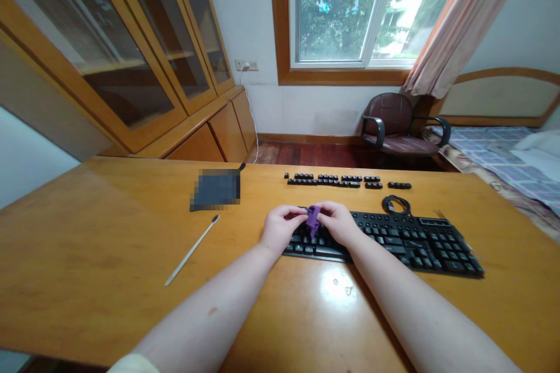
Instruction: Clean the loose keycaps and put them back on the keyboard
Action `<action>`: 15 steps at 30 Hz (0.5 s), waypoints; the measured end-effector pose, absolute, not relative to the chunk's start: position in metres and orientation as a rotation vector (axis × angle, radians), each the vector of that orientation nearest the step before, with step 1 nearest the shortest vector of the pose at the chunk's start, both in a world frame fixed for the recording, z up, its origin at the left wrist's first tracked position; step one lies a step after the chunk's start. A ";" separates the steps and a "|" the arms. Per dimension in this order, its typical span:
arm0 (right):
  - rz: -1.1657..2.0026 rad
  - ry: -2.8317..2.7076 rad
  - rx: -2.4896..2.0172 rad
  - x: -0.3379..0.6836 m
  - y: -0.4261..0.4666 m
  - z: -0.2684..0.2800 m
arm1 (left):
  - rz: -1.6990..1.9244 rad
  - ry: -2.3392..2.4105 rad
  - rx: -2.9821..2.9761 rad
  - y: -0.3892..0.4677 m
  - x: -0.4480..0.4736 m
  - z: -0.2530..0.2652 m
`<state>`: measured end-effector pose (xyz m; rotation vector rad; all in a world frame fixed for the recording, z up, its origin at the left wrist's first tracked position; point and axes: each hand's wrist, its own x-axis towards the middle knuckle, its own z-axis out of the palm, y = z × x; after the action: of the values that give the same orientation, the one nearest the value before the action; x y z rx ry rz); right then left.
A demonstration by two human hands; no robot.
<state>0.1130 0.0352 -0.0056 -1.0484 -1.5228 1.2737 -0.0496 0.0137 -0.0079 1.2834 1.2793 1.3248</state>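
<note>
Above the left part of a black keyboard (406, 245), my two hands meet at the fingertips. My right hand (336, 222) is closed on a small purple cloth (313, 220), whose end hangs down over the keys. The fingers of my left hand (280, 227) pinch a small dark piece at the cloth's edge; it looks like a keycap, mostly hidden. Behind the keyboard, loose black keycaps (324, 182) lie in two rows. The keyboard's coiled cable (396, 205) rests just behind it.
A slim white brush (192, 250) with a dark tip lies left of my hands. Beyond it is a dark flat item (216, 189), blurred out. Past the table's far edge (266, 165) stand a brown armchair (389, 122), a bed (494, 143) and a glass-door cabinet (144, 70).
</note>
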 end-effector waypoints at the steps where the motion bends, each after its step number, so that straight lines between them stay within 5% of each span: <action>1: 1.285 -1.521 -1.044 0.113 0.035 -0.006 | 1.324 1.277 1.278 0.014 -0.050 -0.008; 15: 1.272 -1.518 -0.987 0.111 0.035 -0.008 | 1.370 1.107 1.311 0.010 -0.045 -0.005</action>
<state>0.1110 0.0347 -0.0078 -0.9871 -1.5180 1.2717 -0.0448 0.0101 -0.0046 1.3110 1.1072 1.3699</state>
